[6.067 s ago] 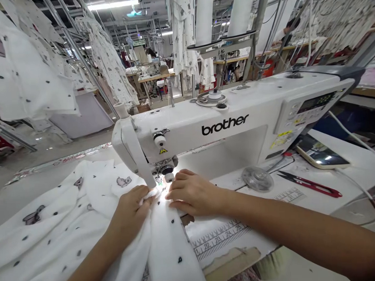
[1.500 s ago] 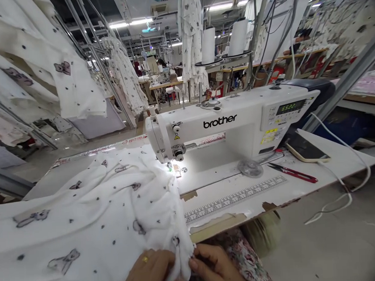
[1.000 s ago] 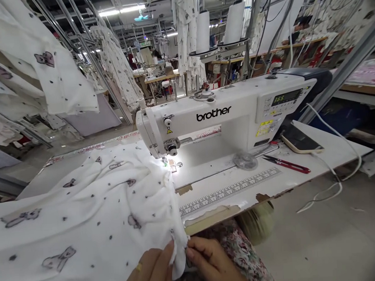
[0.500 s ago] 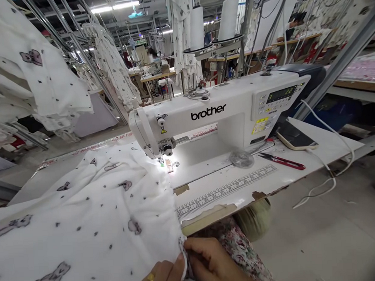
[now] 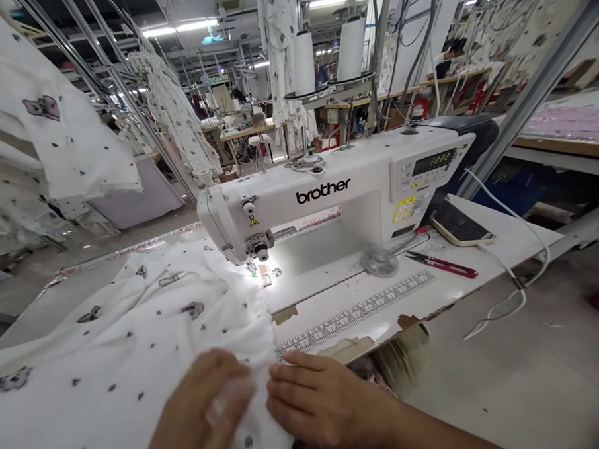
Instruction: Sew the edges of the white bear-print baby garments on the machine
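Note:
White fabric (image 5: 151,363) printed with bears and dots spreads over the left side of the sewing table, its gathered edge running up to the needle area of a white Brother sewing machine (image 5: 322,192). My left hand (image 5: 202,401) is over the fabric, smeared by motion, with a gap between thumb and curled fingers; nothing shows in it. At the fabric's right edge, my right hand (image 5: 327,395) has its fingers together over the border, and its thumb is hidden. The machine's presser foot (image 5: 252,269) is lit by a lamp, close to the fabric's far end.
A printed ruler (image 5: 358,314) runs along the table front. Red thread snips (image 5: 443,264), a clear round disc (image 5: 379,263) and a phone (image 5: 461,223) with a white cable lie to the right. Thread cones (image 5: 351,50) stand behind. Printed garments (image 5: 52,129) hang at left.
Both hands were together at the fabric's near edge. The left has lifted away to the left, over the fabric; the right has moved up along the edge. The view has shifted slightly.

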`<act>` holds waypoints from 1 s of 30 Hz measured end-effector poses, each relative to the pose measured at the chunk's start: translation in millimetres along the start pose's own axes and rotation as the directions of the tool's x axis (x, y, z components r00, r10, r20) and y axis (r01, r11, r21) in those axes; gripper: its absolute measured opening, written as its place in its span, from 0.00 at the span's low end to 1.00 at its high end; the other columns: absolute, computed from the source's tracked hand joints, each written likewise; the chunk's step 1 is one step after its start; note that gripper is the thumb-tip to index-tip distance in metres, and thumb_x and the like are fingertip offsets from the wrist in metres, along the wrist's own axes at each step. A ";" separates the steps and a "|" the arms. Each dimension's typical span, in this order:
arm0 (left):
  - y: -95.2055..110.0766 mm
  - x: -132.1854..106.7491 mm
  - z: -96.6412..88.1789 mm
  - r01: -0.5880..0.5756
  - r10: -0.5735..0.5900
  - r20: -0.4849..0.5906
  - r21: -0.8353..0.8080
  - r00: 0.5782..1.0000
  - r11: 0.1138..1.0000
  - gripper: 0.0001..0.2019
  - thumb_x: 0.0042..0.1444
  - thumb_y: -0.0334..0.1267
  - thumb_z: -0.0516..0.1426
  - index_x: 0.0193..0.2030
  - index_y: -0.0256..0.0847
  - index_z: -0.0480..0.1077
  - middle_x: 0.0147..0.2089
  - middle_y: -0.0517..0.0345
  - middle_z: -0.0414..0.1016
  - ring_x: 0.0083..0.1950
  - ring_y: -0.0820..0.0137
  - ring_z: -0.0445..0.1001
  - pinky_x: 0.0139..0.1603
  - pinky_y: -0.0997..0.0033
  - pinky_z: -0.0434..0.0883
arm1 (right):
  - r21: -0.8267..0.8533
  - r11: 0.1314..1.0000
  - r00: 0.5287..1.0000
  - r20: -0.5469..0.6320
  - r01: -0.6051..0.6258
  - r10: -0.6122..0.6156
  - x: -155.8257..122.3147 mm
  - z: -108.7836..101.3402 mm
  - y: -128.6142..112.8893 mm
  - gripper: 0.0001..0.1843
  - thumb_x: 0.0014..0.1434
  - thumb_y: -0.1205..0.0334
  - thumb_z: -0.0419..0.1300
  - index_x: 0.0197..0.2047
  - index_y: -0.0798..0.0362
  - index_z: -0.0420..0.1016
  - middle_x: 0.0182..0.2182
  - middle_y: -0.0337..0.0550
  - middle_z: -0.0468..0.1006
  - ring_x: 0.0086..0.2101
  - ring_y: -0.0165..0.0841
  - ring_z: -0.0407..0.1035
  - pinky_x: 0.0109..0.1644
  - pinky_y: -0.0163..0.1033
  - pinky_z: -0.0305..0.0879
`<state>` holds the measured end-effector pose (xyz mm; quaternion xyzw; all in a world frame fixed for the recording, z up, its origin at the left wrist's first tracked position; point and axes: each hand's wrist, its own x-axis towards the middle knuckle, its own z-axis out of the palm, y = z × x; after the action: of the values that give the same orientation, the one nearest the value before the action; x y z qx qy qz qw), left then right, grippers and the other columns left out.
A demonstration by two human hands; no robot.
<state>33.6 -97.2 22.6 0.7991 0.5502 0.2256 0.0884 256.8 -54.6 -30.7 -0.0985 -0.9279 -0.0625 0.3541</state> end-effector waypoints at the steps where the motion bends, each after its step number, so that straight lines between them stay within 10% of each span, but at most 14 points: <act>1: -7.6 17.5 -6.2 0.114 -0.114 -0.034 0.016 0.993 0.993 0.15 0.66 0.50 0.49 0.44 0.44 0.71 0.43 0.54 0.76 0.42 0.66 0.76 0.39 0.71 0.73 | 0.012 1.000 1.000 0.010 0.021 -0.021 2.1 -0.2 2.9 0.07 0.67 0.68 0.55 0.43 0.58 0.75 0.43 0.45 0.79 0.50 0.33 0.70 0.63 0.41 0.60; 4: -26.0 69.5 -9.8 0.383 -0.379 -0.058 0.171 0.923 0.908 0.22 0.65 0.55 0.46 0.48 0.41 0.69 0.47 0.51 0.75 0.43 0.62 0.75 0.37 0.66 0.71 | 0.042 0.997 0.997 0.025 0.065 -0.066 10.2 -4.2 10.2 0.07 0.67 0.67 0.55 0.42 0.56 0.74 0.38 0.45 0.79 0.43 0.30 0.72 0.56 0.37 0.65; 7: -32.9 100.9 -4.4 0.400 -0.430 0.022 0.327 0.902 0.856 0.17 0.65 0.48 0.46 0.32 0.40 0.67 0.35 0.52 0.75 0.36 0.61 0.74 0.33 0.67 0.64 | 0.076 0.996 0.999 0.002 0.049 -0.049 14.4 -12.5 16.4 0.08 0.68 0.67 0.53 0.41 0.55 0.74 0.33 0.42 0.78 0.37 0.28 0.72 0.51 0.36 0.66; 13: -28.8 87.4 2.3 0.361 -0.433 0.072 0.439 0.899 0.822 0.16 0.63 0.42 0.47 0.24 0.43 0.60 0.26 0.57 0.69 0.29 0.64 0.70 0.28 0.69 0.58 | 0.242 0.970 0.969 0.236 0.009 -0.068 7.1 -24.7 30.2 0.07 0.64 0.66 0.56 0.34 0.53 0.71 0.28 0.36 0.75 0.30 0.28 0.67 0.40 0.35 0.64; 18: -37.1 80.1 14.2 0.119 -0.049 -0.133 0.593 0.990 0.796 0.13 0.63 0.38 0.50 0.51 0.35 0.68 0.49 0.43 0.73 0.50 0.53 0.71 0.45 0.59 0.68 | 0.369 0.929 0.861 0.461 0.033 -0.214 30.1 -27.8 50.9 0.07 0.51 0.64 0.68 0.30 0.51 0.73 0.26 0.29 0.76 0.30 0.27 0.67 0.35 0.34 0.60; 21: -45.5 83.5 18.3 -0.195 0.229 0.012 0.570 0.973 0.798 0.19 0.62 0.27 0.48 0.58 0.38 0.66 0.58 0.46 0.71 0.60 0.54 0.67 0.59 0.53 0.63 | 0.446 0.890 0.809 0.488 0.092 -0.328 52.8 -26.4 64.9 0.08 0.49 0.62 0.71 0.33 0.48 0.77 0.25 0.29 0.78 0.29 0.27 0.68 0.29 0.35 0.56; 30: -60.7 92.0 26.4 -0.277 0.217 0.188 0.414 0.958 0.867 0.30 0.57 0.18 0.45 0.62 0.47 0.65 0.61 0.56 0.71 0.63 0.63 0.67 0.63 0.57 0.62 | 0.637 0.770 0.787 0.466 0.020 -0.405 57.2 -4.5 95.2 0.13 0.47 0.68 0.71 0.23 0.52 0.70 0.24 0.26 0.76 0.26 0.22 0.66 0.28 0.28 0.56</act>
<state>21.6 13.1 -0.1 0.8757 0.4725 0.0517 -0.0851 239.6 45.2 15.3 0.1163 -0.9654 0.2264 0.0570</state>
